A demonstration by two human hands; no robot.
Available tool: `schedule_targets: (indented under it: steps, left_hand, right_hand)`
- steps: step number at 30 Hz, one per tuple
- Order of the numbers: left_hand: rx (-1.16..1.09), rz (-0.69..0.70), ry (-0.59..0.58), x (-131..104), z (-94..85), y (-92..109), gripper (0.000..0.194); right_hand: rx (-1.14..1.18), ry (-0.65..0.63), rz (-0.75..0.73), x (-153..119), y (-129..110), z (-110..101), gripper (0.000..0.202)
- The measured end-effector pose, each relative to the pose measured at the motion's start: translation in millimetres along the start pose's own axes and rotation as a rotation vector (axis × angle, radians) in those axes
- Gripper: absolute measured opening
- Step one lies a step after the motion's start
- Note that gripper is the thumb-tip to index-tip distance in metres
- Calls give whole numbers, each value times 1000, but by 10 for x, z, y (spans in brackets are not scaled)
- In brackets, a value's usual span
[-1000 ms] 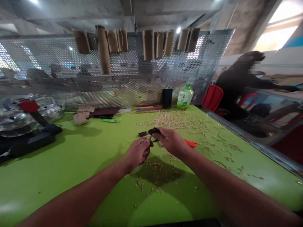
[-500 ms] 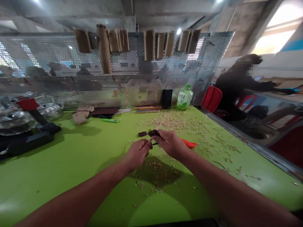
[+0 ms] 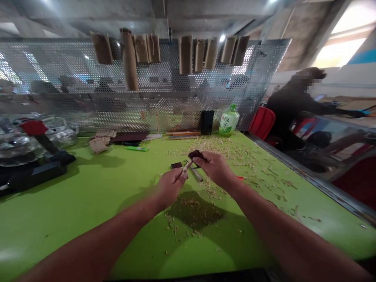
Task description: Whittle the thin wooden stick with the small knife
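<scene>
Between the fingers of my left hand [image 3: 169, 187] is a thin pale wooden stick [image 3: 188, 165], slanting up and away to the right. My right hand [image 3: 219, 167] pinches a small dark brown piece of what looks like folded sandpaper [image 3: 195, 154] against the stick's far end. The thumb lies along the near side of the brown piece. Beneath the hands, a narrow grey bar [image 3: 197, 174] rests on the table, and a small dark brown block [image 3: 176, 165] lies left of it. Only a tip of an orange-red object [image 3: 240, 178] shows behind my right wrist.
Wood shavings [image 3: 211, 147] litter the green table [image 3: 88, 196]. A green tea bottle [image 3: 229, 121] and a black box [image 3: 207, 122] stand at the back. A black and red device [image 3: 35, 172] sits left. Bamboo pieces hang on the perforated screen [image 3: 167, 82]. A person sits beyond the right edge.
My right hand has shifted slightly up and away with the brown piece, baring more of the stick. The grey bar shows more now, while the orange-red object is mostly covered by my wrist.
</scene>
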State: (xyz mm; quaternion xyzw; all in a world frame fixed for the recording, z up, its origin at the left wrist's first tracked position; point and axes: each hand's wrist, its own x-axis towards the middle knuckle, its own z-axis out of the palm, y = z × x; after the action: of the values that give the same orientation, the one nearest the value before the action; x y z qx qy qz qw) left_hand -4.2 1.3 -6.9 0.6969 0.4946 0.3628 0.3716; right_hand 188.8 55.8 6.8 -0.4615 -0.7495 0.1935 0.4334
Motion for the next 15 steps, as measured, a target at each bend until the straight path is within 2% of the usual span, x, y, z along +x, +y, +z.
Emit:
schedule_targets:
  steps: [2,4,8,9,12,15]
  left_hand:
    - [-44,-17,-25,-19,8,-30,32]
    - [-78,-11,-28,-26,15,-58,32]
    - [-38,-2,-6,-11,9,-66,31]
    - [-29,-6,-6,-9,5,-56,31]
    - [-33,-6,-7,-13,-6,-11,30]
    - [3,-6,-3,-23,-14,28,29]
  right_hand:
    - [-24,99,50,23,53,-61,36]
    - [-49,127,42,18,88,-73,34]
    - [-90,-29,-48,-26,67,0,27]
    - [-91,-33,-41,-27,50,10,27]
    - [-56,61,6,-11,1,3,26]
    - [-20,-29,-31,0,-18,-13,27]
